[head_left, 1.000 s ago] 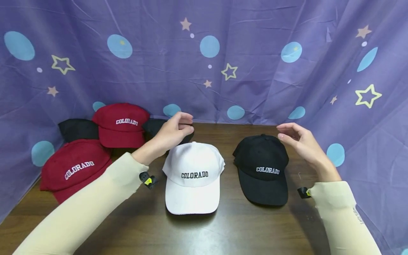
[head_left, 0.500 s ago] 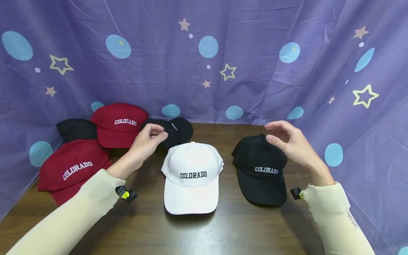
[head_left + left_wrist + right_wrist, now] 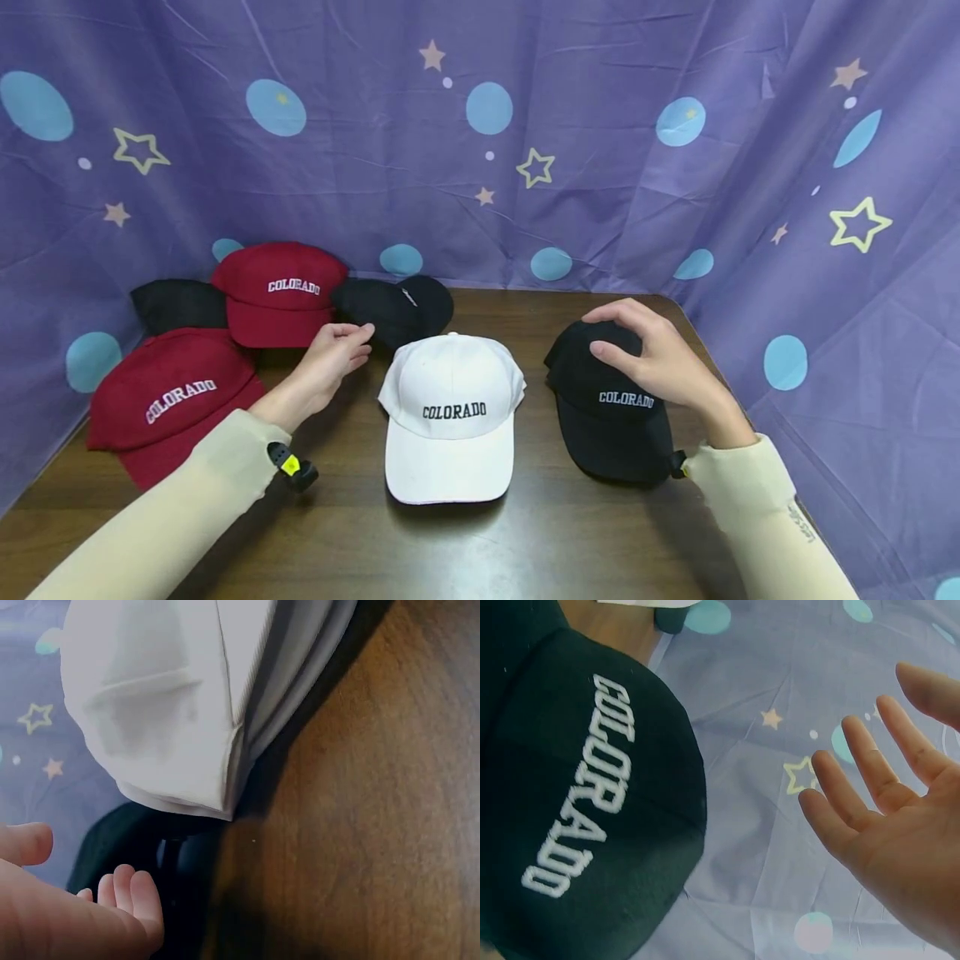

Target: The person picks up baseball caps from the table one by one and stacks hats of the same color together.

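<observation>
A white cap lettered COLORADO sits brim-forward near the middle of the table. To its left, my left hand hovers with loosely bent fingers and nothing in them. The left wrist view has this hand apart from the white cap's edge. My right hand is over the crown of a black COLORADO cap, thumb and fingers spread. Seen from the right wrist, the fingers are extended and a gap parts them from the black cap.
At the left are two red caps, one in front and one behind, with a black cap partly hidden between them. Another black cap lies behind the left hand, brim turned right. A purple curtain surrounds the wooden table.
My left hand has moved left and down from behind the white cap, uncovering the black cap at the back. My right hand has come left and lower, over the right black cap. The caps have stayed put.
</observation>
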Demonstrator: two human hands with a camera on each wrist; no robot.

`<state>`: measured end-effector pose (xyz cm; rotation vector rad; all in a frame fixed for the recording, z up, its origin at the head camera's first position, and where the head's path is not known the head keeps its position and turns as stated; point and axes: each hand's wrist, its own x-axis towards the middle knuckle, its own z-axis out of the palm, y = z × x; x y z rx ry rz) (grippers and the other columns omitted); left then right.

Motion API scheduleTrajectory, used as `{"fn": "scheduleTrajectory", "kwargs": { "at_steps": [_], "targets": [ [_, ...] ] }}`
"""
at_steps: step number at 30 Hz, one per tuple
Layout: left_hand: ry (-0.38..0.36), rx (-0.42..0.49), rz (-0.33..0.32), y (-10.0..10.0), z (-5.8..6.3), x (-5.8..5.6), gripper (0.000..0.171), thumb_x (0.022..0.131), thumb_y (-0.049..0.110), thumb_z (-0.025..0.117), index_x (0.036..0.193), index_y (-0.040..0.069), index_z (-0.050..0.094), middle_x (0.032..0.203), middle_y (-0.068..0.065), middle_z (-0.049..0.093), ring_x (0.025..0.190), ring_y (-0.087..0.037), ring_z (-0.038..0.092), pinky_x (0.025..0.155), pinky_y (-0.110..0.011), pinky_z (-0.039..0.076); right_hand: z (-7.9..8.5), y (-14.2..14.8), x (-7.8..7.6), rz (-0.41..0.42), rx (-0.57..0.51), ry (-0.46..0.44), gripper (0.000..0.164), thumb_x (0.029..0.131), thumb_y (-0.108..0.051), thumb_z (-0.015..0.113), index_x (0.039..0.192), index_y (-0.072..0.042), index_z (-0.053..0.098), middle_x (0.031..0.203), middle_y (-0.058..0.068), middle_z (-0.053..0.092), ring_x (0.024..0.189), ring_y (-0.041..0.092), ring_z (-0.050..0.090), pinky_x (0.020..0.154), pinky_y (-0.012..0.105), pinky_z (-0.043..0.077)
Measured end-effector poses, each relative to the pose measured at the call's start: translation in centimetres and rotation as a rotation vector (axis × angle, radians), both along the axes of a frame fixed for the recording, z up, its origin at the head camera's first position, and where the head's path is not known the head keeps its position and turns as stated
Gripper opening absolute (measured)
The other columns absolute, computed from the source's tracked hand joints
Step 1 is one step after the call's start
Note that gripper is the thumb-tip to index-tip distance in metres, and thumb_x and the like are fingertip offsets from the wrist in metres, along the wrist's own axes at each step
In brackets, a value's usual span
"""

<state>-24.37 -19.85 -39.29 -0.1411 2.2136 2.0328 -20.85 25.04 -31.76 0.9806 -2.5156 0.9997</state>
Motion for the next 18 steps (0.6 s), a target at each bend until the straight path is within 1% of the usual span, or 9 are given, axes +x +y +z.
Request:
{"fn": "scheduleTrajectory", "kwargs": {
  "at_steps": [2,5,8,10,14,18],
  "targets": [
    [-0.036,0.049,-0.010,0.0,-0.4,-0.4,0.065,0.098,0.036,0.054,0.136,-0.003,0.018,0.137,-0.022,0.030,0.127,-0.038,0.036,0.107,-0.041,0.031,-0.2,-0.4,0.0,0.018,0.004,0.008,0.035,0.089,-0.021,0.070,0.121,-0.027,0.058,0.120,-0.008,0.057,0.115,0.012,0.048,0.098,0.045,0.039],
    [-0.081,0.117,-0.038,-0.1,-0.7,-1.0,0.064,0.097,0.037,0.055,0.136,-0.002,0.023,0.139,-0.021,0.032,0.128,-0.033,0.037,0.108,-0.039,0.030,-0.4,-0.9,0.1,0.036,0.002,-0.002,0.035,0.089,-0.020,0.070,0.121,-0.026,0.058,0.120,-0.006,0.057,0.115,0.011,0.048,0.098,0.043,0.038],
    [-0.111,0.170,-0.062,-0.1,-1.1,-1.6,0.061,0.096,0.040,0.057,0.133,0.000,0.028,0.137,-0.017,0.035,0.127,-0.030,0.037,0.109,-0.038,0.029,-0.6,-1.3,0.2,0.048,0.001,-0.021,0.034,0.089,-0.021,0.069,0.121,-0.027,0.058,0.120,-0.007,0.057,0.116,0.010,0.048,0.099,0.042,0.038],
    [-0.121,0.182,-0.064,-0.1,-1.4,-2.0,0.061,0.095,0.042,0.059,0.130,0.001,0.031,0.135,-0.015,0.036,0.128,-0.029,0.036,0.109,-0.038,0.029,-0.8,-1.5,0.2,0.056,0.006,-0.032,0.033,0.090,-0.022,0.068,0.121,-0.028,0.058,0.121,-0.010,0.056,0.116,0.009,0.047,0.099,0.042,0.038],
    [-0.080,0.190,-0.053,0.2,-2.2,-2.8,0.054,0.094,0.036,0.061,0.127,0.001,0.035,0.129,-0.011,0.040,0.126,-0.027,0.039,0.108,-0.037,0.030,-1.1,-1.6,0.2,0.058,0.016,-0.048,0.033,0.091,-0.024,0.068,0.121,-0.029,0.057,0.121,-0.009,0.056,0.117,0.009,0.047,0.100,0.043,0.037],
    [0.003,0.161,-0.022,0.6,-2.7,-3.4,0.052,0.095,0.028,0.062,0.130,-0.003,0.039,0.128,-0.011,0.044,0.120,-0.024,0.047,0.105,-0.036,0.034,-1.2,-1.6,0.3,0.055,0.020,-0.053,0.032,0.091,-0.025,0.067,0.121,-0.030,0.057,0.121,-0.009,0.056,0.117,0.008,0.047,0.099,0.042,0.038]
  ]
}}
